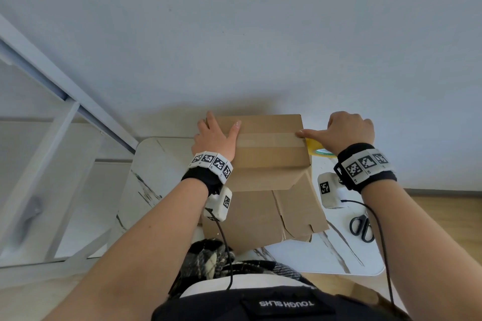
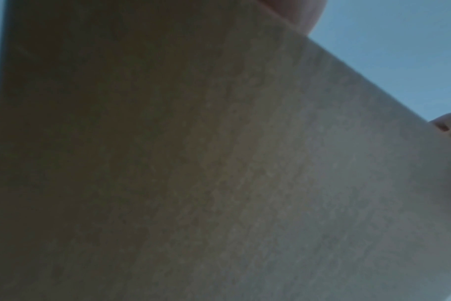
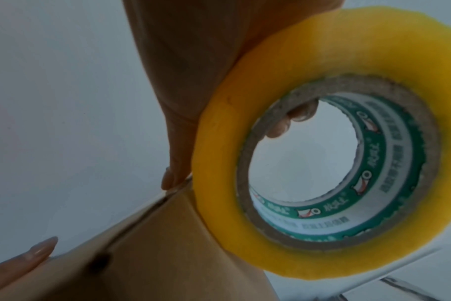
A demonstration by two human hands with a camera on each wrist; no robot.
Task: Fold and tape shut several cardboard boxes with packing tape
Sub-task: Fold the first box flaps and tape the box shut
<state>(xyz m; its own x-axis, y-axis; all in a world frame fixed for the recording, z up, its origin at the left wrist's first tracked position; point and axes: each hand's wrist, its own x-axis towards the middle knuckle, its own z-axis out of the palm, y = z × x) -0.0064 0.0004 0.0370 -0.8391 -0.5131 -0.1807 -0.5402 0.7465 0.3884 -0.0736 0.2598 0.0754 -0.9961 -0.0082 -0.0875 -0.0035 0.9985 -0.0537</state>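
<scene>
The left hand lies flat with straight fingers on the top left of the cardboard box; the right hand grasps the yellow tape roll at the box's right edge, thumb pressing the tape strip running across the box top; the box stands on the marble table; scissors lie right of the box.

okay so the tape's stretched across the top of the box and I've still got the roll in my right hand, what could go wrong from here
1. The tape strip is uncut, and the scissors lie away from both hands; freeing the right hand from the tape roll may slacken or lift it.
2. Only the left hand steadies the cardboard box; pulling the roll could shift it.
3. It stands on a loose, flattened box, so it might slide.
</scene>
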